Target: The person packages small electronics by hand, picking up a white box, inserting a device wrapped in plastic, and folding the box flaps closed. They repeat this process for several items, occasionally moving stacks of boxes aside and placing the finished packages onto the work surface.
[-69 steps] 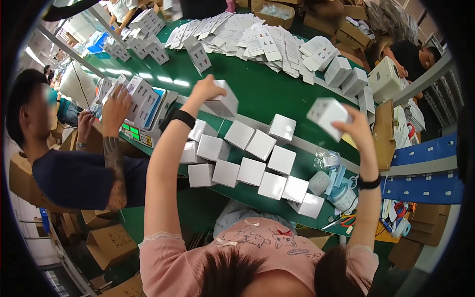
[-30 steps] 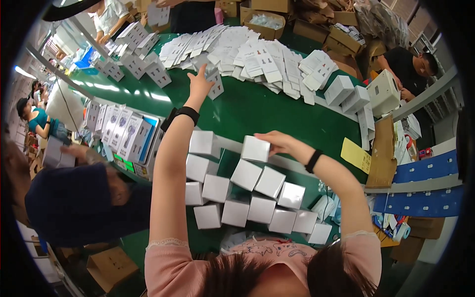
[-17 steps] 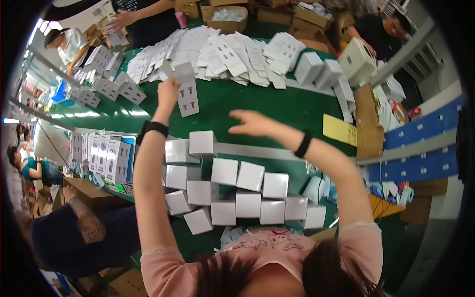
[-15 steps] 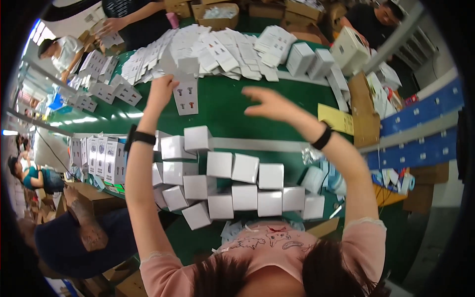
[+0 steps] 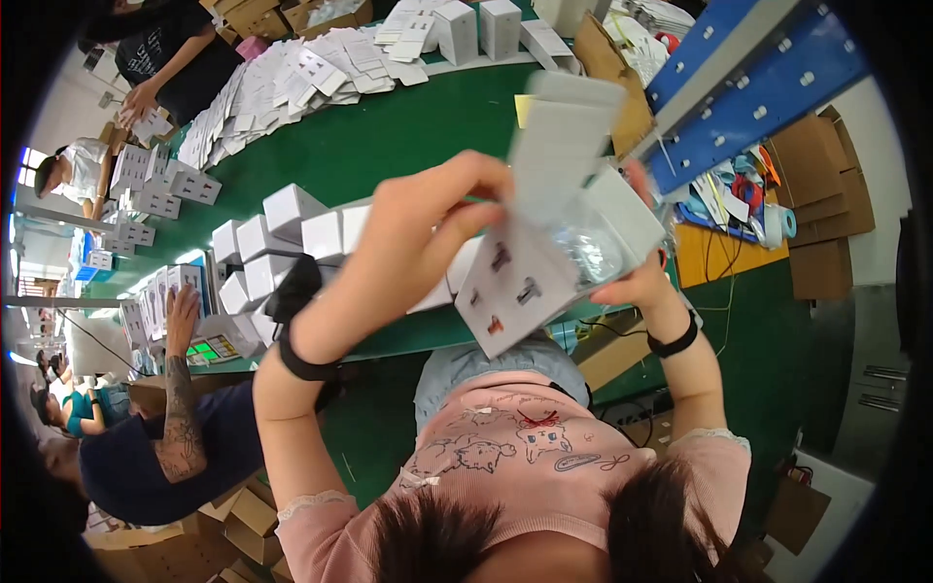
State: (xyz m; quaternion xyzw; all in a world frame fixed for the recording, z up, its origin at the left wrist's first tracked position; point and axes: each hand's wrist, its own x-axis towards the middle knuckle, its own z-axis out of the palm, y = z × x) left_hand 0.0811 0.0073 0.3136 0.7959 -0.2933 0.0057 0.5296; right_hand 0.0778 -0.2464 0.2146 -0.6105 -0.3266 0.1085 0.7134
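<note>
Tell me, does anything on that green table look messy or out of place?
Nothing looks damaged or spilled. The flat white cards at the far side of the green table lie in a loose, overlapping heap, while the white boxes stand in tidy rows. Both hands, left hand and right hand, hold an open white box.

You held white carton (image 5: 573, 209) raised, flap open at 12 o'clock, printed side panel facing 7 o'clock.

Packing line, green bench (image 5: 389, 146), white boxes (image 5: 292, 209)
</note>
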